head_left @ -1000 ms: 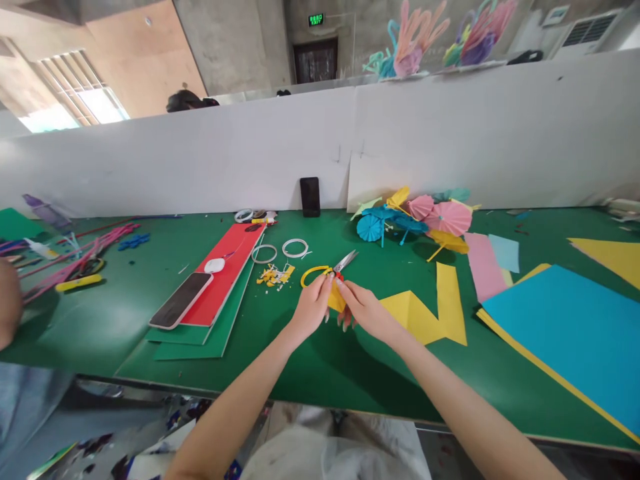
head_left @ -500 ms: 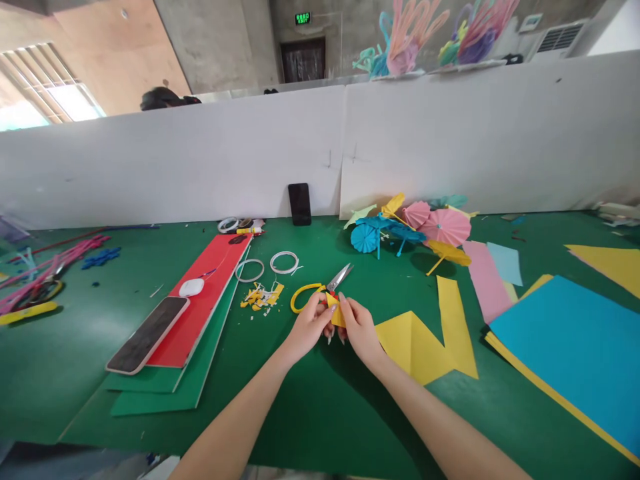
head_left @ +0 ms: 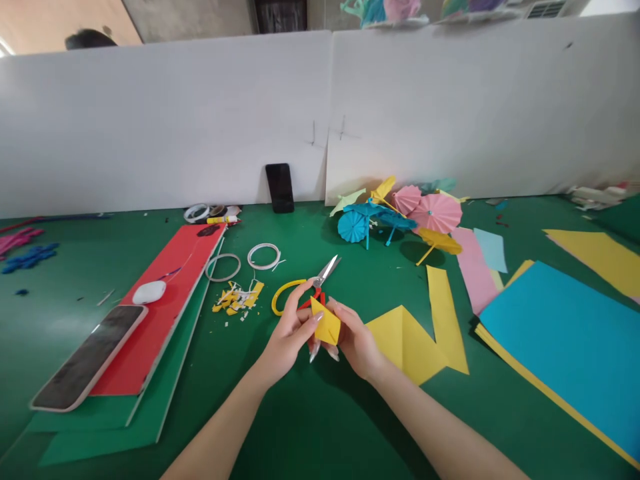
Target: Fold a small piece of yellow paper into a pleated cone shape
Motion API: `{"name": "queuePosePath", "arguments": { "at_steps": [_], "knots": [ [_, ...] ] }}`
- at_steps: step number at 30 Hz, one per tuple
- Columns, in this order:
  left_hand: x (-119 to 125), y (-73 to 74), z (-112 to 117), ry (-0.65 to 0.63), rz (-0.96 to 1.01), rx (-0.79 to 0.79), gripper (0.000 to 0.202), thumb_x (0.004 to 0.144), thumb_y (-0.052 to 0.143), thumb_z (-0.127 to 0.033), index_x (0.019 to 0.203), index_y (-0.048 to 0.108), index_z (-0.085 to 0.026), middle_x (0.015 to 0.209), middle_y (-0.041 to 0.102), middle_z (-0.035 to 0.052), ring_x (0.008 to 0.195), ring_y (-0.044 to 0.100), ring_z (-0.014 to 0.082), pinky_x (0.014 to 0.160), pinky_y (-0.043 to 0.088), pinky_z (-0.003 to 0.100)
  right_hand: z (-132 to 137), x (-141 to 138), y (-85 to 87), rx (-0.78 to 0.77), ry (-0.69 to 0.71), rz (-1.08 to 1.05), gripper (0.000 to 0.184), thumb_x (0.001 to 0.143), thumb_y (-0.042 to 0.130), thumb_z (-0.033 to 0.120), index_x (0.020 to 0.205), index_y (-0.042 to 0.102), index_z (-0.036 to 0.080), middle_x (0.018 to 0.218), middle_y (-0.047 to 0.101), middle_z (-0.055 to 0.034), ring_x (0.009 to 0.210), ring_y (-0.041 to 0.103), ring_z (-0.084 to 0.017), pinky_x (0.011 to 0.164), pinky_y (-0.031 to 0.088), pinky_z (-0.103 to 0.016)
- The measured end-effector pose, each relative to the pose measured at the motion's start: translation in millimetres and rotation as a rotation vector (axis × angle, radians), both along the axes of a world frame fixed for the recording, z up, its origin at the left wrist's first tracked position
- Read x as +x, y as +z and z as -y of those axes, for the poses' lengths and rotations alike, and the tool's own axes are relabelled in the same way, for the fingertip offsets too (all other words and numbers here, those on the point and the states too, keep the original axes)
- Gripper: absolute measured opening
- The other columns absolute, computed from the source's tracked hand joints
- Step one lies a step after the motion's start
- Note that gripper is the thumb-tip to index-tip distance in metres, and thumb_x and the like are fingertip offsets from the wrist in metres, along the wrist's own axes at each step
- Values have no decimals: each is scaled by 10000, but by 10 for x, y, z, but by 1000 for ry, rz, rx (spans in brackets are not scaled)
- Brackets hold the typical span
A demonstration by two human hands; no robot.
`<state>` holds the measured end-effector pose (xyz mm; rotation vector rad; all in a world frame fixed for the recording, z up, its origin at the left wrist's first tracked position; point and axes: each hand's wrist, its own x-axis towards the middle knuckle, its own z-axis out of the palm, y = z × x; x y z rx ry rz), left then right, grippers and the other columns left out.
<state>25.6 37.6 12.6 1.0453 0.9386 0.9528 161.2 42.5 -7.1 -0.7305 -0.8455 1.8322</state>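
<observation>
Since a second ago the view has tipped down and closer; hands barely shifted over the surface (head_left: 310, 427). The yellow paper (head_left: 326, 325) now shows more face: before it was mostly hidden between the fingertips, now a folded, pointed wedge stands out above the thumbs. Read: the fold is being turned or pressed tighter, work is mid-fold, not finished.

Left hand (head_left: 287, 340): fingers closed on the wedge's left edge, thumb on top, pinching it. Right hand (head_left: 356, 340): fingers curled behind and under the wedge, pinching its right side; long nails point down. Paper is held just above the surface, in front of the scissors (head_left: 307, 288), not touching them as far as I can tell.

Materials/shapes:
- Wedge: thin matte card, crisp creases, triangular tip.
- Scissors: bright metal blades, yellow loop handle, red at the pivot, lying flat, blades open a little.
- Yellow offcut (head_left: 420, 333) just right of the hands: flat, angular, zigzag outline.
- Blue sheet (head_left: 575, 347) over a yellow one, far right: large, smooth.
- Yellow scraps (head_left: 237, 298): small confetti-like snips.
- Two tape rings (head_left: 264, 255): thin white hoops.
- Red board (head_left: 170, 300) on green sheets, phone (head_left: 87, 357) face up on it, glossy.
- Paper umbrellas (head_left: 400, 210): pleated, pink, blue, yellow, on sticks, heaped by the white wall.
</observation>
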Motion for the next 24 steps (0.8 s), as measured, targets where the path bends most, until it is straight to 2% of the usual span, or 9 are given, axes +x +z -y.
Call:
{"name": "queuePosePath", "arguments": {
  "at_steps": [4, 7, 12, 16, 21, 24],
  "knots": [
    [-1, -30, 11, 9, 44, -19, 637, 834, 582, -387, 1392, 282, -322, 675, 545, -15, 534, 505, 116, 473, 427, 212, 10, 15, 18, -30, 18, -43, 260, 820, 565, 409, 707, 521, 179, 518, 537, 31, 380, 466, -88, 345, 354, -176],
    [2, -42, 5, -5, 59, -11, 610, 857, 557, -367, 1395, 274, -328, 748, 557, 0, 569, 512, 114, 504, 436, 216, 17, 23, 23, -30, -5, -13, 266, 846, 549, 387, 681, 496, 185, 522, 531, 39, 397, 479, -89, 361, 369, -173],
    [-3, -40, 1, -48, 14, 16, 548, 896, 504, -344, 1393, 273, -337, 756, 522, -6, 588, 498, 107, 522, 422, 209, 16, 9, 80, -7, -69, 171, 337, 843, 558, 453, 655, 494, 179, 507, 493, 54, 400, 457, -74, 392, 389, -171],
    [12, -38, 47, -61, -75, 52, 492, 911, 472, -350, 1375, 309, -339, 766, 524, 4, 606, 495, 120, 549, 436, 227, 13, -8, 111, 14, -18, 237, 349, 874, 505, 485, 690, 486, 189, 502, 520, 53, 392, 478, -82, 382, 395, -176],
    [44, -75, 98, -5, -176, 109, 444, 910, 455, -359, 1345, 381, -315, 850, 572, 36, 626, 509, 137, 586, 477, 254, 24, 10, 90, 100, -26, 300, 326, 890, 498, 454, 694, 429, 203, 535, 510, 60, 453, 534, -99, 416, 411, -188],
    [41, -67, 94, 18, -179, 103, 461, 906, 461, -372, 1355, 373, -316, 820, 573, 25, 603, 507, 135, 578, 486, 253, 24, 37, 78, 178, 0, 384, 305, 892, 506, 434, 712, 418, 204, 575, 521, 53, 492, 535, -102, 458, 407, -203]
  ]
}}
